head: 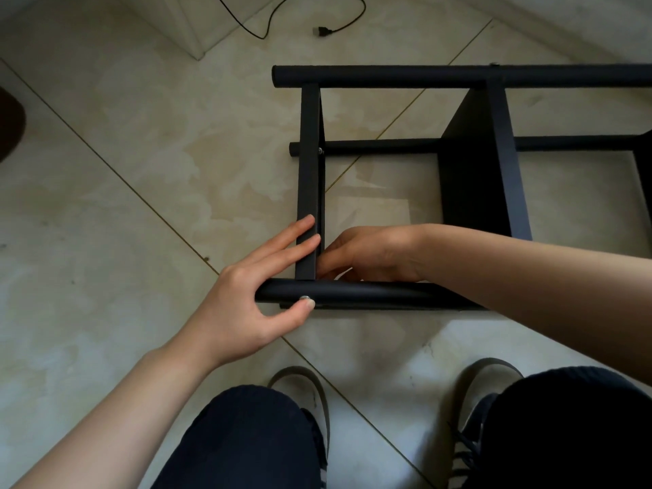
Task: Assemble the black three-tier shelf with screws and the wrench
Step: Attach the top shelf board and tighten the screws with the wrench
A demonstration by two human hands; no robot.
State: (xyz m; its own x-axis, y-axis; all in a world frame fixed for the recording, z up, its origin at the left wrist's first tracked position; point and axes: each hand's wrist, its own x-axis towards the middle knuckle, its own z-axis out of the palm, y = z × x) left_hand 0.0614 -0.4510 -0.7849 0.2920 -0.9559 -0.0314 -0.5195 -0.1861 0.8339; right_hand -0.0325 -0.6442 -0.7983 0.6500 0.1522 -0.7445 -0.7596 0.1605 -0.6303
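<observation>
Black shelf (472,164) on its side, long axis left-right

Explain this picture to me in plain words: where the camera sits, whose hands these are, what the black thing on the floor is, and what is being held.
There is one picture, taken by a camera worn on a person's head, looking down past their knees and shoes at a tiled floor. No machine is involved, only two bare hands. The black shelf frame lies on its side on the floor. The left hand holds the near tube, fingers lying on the crossbar and thumb touching a silver screw head. The right hand reaches inside the corner; what its fingertips hold is hidden. A black cable with a plug lies further off.
</observation>
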